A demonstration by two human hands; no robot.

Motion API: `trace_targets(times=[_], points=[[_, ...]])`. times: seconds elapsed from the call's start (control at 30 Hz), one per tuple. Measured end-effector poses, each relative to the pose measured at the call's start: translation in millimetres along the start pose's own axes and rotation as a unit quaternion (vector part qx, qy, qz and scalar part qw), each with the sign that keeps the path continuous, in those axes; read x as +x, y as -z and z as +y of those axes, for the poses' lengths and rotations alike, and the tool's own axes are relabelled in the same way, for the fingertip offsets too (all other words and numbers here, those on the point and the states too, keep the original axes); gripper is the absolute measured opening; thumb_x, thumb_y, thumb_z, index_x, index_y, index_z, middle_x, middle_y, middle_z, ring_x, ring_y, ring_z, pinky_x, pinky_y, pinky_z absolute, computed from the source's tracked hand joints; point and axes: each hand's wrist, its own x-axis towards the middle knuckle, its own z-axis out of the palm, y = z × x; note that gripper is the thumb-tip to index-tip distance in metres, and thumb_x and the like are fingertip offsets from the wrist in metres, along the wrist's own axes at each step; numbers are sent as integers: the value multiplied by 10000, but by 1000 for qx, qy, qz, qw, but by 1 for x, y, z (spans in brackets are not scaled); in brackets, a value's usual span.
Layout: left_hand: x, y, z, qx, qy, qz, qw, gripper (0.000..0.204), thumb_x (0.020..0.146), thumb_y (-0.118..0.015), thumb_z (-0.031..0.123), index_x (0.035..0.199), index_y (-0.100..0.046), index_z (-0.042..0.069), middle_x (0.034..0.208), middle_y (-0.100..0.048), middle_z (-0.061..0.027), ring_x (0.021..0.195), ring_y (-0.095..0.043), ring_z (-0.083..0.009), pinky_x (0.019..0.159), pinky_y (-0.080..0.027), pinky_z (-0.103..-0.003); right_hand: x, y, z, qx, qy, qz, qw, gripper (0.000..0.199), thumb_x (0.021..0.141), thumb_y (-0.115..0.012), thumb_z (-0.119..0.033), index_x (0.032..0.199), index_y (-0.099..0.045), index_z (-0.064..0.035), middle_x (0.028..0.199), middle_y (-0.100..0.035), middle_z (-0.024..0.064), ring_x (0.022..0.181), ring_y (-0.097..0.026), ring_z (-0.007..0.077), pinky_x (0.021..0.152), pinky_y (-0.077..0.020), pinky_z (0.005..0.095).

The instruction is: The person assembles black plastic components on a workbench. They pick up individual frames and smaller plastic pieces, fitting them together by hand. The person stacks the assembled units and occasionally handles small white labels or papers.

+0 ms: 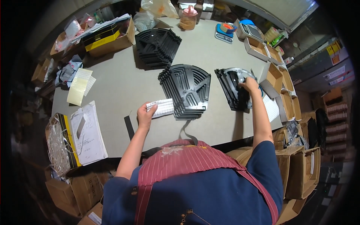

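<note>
Now, the left hand [144,116] had its fingers [153,109] pinched on a white sheet [162,108] over the table [116,84], the sheet's end right by the middle stack [189,88] of black fan-shaped plastic parts. Across the way, the right hand [250,86] was at the top of another black stack [229,90]; I couldn't tell whether its fingers had closed on a piece. A third stack [158,47] sat farther back, beside a cardboard box [130,34].

Centre: part stack [191,84] on the table [112,80]
Upper centre, another stack [157,47] behind; centre-right, a third stack [227,90]; lower left, papers [92,140].
</note>
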Motion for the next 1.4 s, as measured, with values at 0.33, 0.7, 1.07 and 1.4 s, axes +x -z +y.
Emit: trace_targets(times=[0.33, 0.7, 1.07, 1.4], points=[[-24, -9, 55, -41, -5, -21, 999, 165, 938, -713, 160, 948, -702, -5, 818, -631, 39, 731, -528, -39, 656, -422, -213, -105, 67, -190, 370, 334, 47, 866, 199, 851, -712, -183, 914, -654, -4, 910, -687, 156, 868, -668, 338, 753, -536, 439], [-35, -36, 107, 171, -134, -56, 975, 173, 908, -741, 142, 988, -749, -11, 764, -691, 3, 697, -588, -47, 632, -492, -225, -177, 104, -284, 251, 568, 83, 779, 143, 816, -677, -42, 929, -590, -38, 891, -610, 113, 877, -604, 332, 770, -506, 417], [-27, -33, 87, 110, -85, -70, 988, 165, 899, -734, 139, 969, -746, -10, 748, -697, -22, 680, -595, -67, 635, -495, -256, -173, 85, -287, 250, 585, 85, 767, 151, 791, -682, -39, 929, -620, -38, 887, -606, 107, 867, -608, 319, 754, -518, 413], [-9, 8, 2, 169, 39, 11, 985, 285, 915, -718, 301, 1001, -738, 30, 821, -746, -60, 738, -683, -135, 687, -516, -293, -40, 61, -272, 260, 342, -138, 893, 258, 758, -714, -199, 916, -740, 4, 858, -741, 180, 800, -716, 320, 758, -557, 404]])
